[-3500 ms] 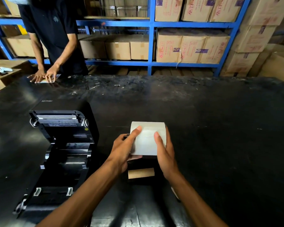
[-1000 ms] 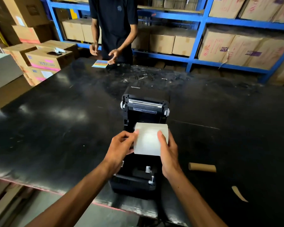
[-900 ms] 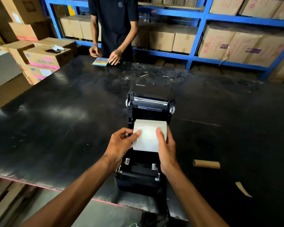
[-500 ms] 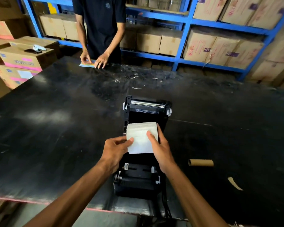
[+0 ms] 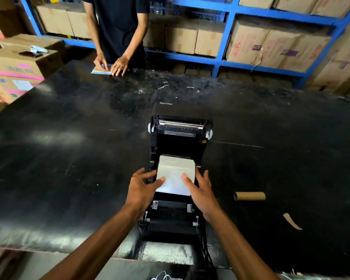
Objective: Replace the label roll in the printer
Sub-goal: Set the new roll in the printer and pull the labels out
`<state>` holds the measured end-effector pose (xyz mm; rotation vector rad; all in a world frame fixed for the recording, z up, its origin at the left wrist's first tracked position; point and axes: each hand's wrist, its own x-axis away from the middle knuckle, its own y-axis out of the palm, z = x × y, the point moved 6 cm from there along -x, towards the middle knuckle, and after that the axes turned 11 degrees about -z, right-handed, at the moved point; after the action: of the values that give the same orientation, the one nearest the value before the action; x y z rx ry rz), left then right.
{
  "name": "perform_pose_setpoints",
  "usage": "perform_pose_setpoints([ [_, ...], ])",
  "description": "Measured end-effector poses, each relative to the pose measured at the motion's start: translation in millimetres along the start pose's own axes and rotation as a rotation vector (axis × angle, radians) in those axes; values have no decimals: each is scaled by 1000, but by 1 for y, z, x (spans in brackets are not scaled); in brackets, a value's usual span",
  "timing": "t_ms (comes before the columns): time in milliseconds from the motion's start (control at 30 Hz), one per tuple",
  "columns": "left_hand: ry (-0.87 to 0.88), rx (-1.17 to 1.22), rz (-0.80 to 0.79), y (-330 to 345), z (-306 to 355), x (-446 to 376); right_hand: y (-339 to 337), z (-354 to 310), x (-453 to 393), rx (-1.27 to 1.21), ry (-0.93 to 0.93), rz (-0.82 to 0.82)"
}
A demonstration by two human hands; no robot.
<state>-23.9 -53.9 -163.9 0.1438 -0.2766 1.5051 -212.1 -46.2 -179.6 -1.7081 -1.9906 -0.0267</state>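
The black label printer [image 5: 180, 136] stands open at the near edge of the black table [image 5: 69, 148], its lid tipped back away from me. A white label roll [image 5: 175, 174] sits low in the printer's paper bay. My left hand [image 5: 141, 188] holds the roll's left end, thumb on its front face. My right hand [image 5: 200, 190] holds the right end the same way, with the other fingers spread out beside the printer wall. An empty brown cardboard core [image 5: 249, 196] lies on the table to the right of the printer.
A torn paper strip [image 5: 291, 221] lies right of the core. Across the table a person [image 5: 117, 27] presses a coloured sheet [image 5: 100, 70] flat. Blue shelving [image 5: 228, 33] with cardboard boxes lines the back. Stacked boxes [image 5: 18, 65] stand at far left.
Both hands carried the roll from the table over to the open printer and lowered it into the paper bay. My fingers have spread wider around it.
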Motion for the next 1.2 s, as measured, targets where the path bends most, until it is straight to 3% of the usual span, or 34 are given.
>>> perform_pose_setpoints([
  [633, 9, 17, -8, 8, -12, 0, -1, 0, 4, -35, -120, 3],
  [900, 25, -182, -25, 4, -13, -2, -2, 7, 2, 100, -39, 5],
  [1200, 151, -497, 10, -6, -5, 3, -4, 9, 9, 99, -82, 89],
])
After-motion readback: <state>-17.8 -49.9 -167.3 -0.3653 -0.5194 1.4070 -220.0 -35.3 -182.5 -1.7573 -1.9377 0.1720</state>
